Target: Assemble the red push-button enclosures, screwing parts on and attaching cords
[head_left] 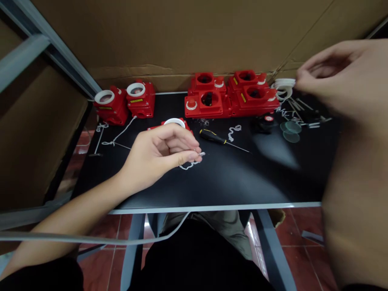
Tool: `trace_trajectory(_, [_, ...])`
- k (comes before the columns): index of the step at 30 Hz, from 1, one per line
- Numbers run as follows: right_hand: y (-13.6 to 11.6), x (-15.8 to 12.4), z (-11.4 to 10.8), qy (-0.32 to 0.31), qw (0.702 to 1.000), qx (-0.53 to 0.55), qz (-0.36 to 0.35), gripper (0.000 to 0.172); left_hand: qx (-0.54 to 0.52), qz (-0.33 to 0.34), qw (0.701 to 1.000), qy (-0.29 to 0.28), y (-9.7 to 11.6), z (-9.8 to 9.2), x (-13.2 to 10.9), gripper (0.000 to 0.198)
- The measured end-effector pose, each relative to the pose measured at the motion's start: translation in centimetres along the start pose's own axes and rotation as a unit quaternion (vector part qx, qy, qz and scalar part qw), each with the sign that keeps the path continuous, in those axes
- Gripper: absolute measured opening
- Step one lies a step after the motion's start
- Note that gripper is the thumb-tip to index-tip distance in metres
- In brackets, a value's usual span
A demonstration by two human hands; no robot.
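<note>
My left hand (165, 151) is above the middle of the table, thumb and fingertips pinched on a thin white cord (188, 166). Partly hidden behind it sits a red housing (185, 123) with a white ring (175, 121) on top. My right hand (336, 72) reaches over the right side, somewhat blurred. Its curled fingers come together at the edge of a stack of white rings (284, 85); whether they grip a ring or something smaller does not show. Beside my left hand lies a black and yellow screwdriver (214, 137).
Two red housings with white rings (112, 111) stand at the left. Several red housings with open round holes (207, 103) line the back. Clear glass discs (291, 131), small metal parts (297, 106), a black item (263, 124) and another white cord (232, 132) lie rightward. A cable (142, 242) crosses in front.
</note>
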State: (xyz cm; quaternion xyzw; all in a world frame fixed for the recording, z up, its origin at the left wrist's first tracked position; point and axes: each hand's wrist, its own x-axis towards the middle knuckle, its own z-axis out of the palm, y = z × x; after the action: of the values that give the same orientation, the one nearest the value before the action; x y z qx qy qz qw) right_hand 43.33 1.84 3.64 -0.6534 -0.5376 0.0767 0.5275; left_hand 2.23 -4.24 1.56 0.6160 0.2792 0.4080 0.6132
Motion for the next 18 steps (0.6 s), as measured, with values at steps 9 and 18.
trace_trajectory(9, [-10.1, -8.6, 4.5, -0.268, 0.922, 0.268, -0.083, 0.026, -0.04, 0.012, 0.999, 0.021, -0.1, -0.4, 0.1, 0.023])
trace_trajectory(18, [-6.9, -13.4, 8.7, -0.327, 0.858, 0.395, -0.028, 0.017, -0.051, -0.004, 0.998, 0.032, -0.3, -0.2, 0.4, 0.038])
